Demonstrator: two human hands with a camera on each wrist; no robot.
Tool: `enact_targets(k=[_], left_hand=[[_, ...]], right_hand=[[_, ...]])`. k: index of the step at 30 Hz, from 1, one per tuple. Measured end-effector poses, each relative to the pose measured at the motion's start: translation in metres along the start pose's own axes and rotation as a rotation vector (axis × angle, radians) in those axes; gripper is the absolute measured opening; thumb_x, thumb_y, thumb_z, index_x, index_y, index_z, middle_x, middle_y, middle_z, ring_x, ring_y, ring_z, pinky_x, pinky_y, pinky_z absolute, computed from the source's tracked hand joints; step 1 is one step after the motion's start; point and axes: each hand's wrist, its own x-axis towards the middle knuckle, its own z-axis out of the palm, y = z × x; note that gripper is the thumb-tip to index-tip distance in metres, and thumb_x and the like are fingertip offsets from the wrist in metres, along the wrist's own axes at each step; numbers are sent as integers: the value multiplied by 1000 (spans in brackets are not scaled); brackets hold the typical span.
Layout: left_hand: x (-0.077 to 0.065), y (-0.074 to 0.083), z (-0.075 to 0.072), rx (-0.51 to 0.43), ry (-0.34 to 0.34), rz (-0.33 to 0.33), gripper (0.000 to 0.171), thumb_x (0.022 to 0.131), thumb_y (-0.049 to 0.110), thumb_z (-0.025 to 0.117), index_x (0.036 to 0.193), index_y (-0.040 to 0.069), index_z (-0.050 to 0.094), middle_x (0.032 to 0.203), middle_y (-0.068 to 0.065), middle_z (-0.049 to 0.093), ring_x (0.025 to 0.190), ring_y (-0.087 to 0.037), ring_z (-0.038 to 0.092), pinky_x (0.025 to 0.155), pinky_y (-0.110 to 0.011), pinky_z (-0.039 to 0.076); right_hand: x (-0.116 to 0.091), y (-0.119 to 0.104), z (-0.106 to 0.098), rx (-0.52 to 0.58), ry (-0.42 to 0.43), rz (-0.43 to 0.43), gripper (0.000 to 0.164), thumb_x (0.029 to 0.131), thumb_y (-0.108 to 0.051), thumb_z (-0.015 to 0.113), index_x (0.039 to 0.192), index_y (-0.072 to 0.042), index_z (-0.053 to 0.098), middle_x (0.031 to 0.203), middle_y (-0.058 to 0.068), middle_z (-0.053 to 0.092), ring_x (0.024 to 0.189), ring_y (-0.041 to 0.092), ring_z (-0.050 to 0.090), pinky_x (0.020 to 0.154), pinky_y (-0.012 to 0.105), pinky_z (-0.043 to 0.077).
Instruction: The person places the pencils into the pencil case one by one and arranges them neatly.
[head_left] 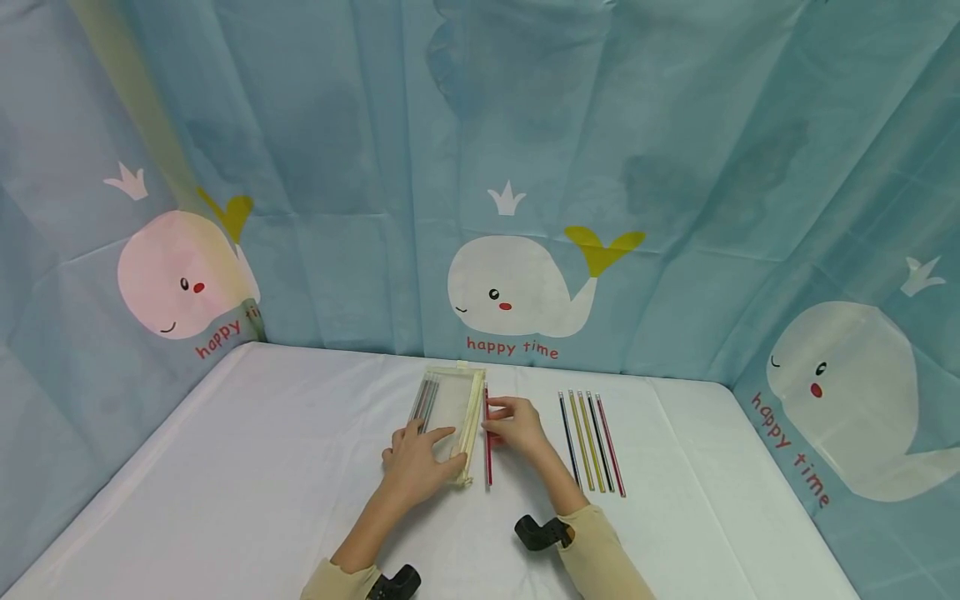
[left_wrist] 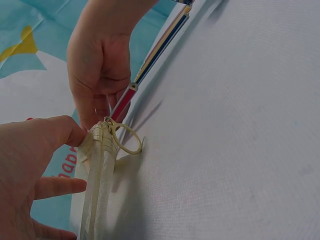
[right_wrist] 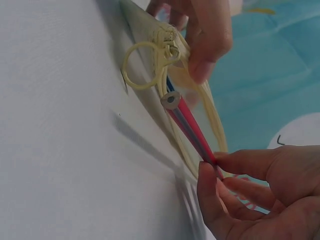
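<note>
A see-through zip pouch (head_left: 452, 392) with cream edging lies on the table, several pencils (head_left: 426, 402) inside along its left side. My left hand (head_left: 417, 460) holds the pouch near its front end, thumb at the zipped edge. In the right wrist view that edge gapes, and a ring-shaped zipper pull (right_wrist: 142, 66) hangs at the corner. Thumb and fingertips of my right hand (head_left: 517, 425) pinch a red pencil (head_left: 489, 458) alongside the opening. Its round end (right_wrist: 171, 100) points toward the right wrist camera. Whether the pencil is partly inside cannot be told.
Right of my right hand, several pencils (head_left: 590, 442) in dark, yellow and red lie side by side. White cloth covers the table (head_left: 247, 467). Behind it hangs a blue curtain (head_left: 360, 275) with whale prints.
</note>
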Motion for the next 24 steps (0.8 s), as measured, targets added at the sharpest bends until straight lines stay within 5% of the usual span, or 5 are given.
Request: enact_targets(k=[24], left_hand=[[0,-1,0,-24,-13,2,54,88,45,71,132,15,75,149,-33,49,132,-57,43,91,-73,37]], right_hand=[[15,-6,17,74,-15,6,43,90,4,76,130,15,65,100,22,75,62,8,65,62,26,60]])
